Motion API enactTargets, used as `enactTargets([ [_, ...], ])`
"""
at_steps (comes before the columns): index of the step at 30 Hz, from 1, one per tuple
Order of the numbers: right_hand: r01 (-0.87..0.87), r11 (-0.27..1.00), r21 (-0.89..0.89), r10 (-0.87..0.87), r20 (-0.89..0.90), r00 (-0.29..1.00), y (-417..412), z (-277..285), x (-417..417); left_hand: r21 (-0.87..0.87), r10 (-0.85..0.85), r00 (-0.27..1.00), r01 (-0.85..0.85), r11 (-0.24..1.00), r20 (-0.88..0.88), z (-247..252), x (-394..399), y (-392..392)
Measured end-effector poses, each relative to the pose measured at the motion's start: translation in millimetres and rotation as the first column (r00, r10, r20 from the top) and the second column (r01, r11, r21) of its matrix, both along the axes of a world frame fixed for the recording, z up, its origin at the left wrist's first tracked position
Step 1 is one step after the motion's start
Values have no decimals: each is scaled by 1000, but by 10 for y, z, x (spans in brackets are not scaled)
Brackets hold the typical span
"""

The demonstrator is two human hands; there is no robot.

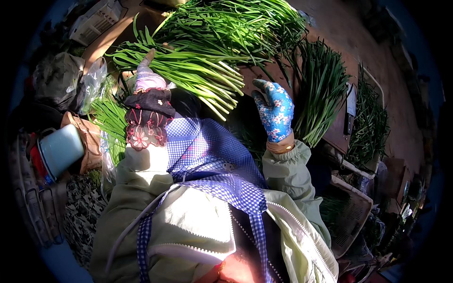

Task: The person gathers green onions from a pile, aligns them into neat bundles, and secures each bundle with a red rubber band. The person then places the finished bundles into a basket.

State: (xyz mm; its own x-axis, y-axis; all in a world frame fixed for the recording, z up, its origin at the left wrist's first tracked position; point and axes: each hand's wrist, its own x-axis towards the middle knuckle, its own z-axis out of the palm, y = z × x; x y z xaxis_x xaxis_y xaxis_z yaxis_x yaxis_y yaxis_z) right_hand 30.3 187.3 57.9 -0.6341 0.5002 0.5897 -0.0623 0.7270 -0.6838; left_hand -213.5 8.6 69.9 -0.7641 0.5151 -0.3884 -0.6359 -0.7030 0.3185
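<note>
My left hand [149,72], in a worn, soiled glove below a dark embroidered cuff, grips a bunch of garlic chives [208,76]. Its thumb lies on top, while the other fingers are mostly hidden by the leaves. The pale stem ends fan out towards my right hand [275,108]. That hand wears a blue floral glove and holds nothing, its thumb and fingers apart. Beyond both hands spreads a large heap of garlic chives [233,24]. Just right of my right hand lies another darker bunch of chives [320,88].
A cleaver [350,102] lies on a brown board [338,136] at the right, beside a crate of loose greens [368,131]. Lower right stands a plastic basket [354,215]. A light-blue bucket [61,150], a clear plastic bag [95,85] and a white crate [97,23] are at the left.
</note>
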Motion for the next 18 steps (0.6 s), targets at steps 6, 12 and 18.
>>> enactTargets([
  [6, -37, 990, 133, 45, -53, 998, -234, 345, 39, -34, 123, 992, -124, 992, -42, 76, -41, 74],
  [12, -127, 857, 499, -12, 267, 964, -395, 9, -499, -207, 157, 987, -160, 965, -28, 210, 200, 281],
  [18, -32, 960, 279, 0, 112, 994, -390, -57, -423, -281, 130, 983, -162, 946, -130, 180, 113, 181],
])
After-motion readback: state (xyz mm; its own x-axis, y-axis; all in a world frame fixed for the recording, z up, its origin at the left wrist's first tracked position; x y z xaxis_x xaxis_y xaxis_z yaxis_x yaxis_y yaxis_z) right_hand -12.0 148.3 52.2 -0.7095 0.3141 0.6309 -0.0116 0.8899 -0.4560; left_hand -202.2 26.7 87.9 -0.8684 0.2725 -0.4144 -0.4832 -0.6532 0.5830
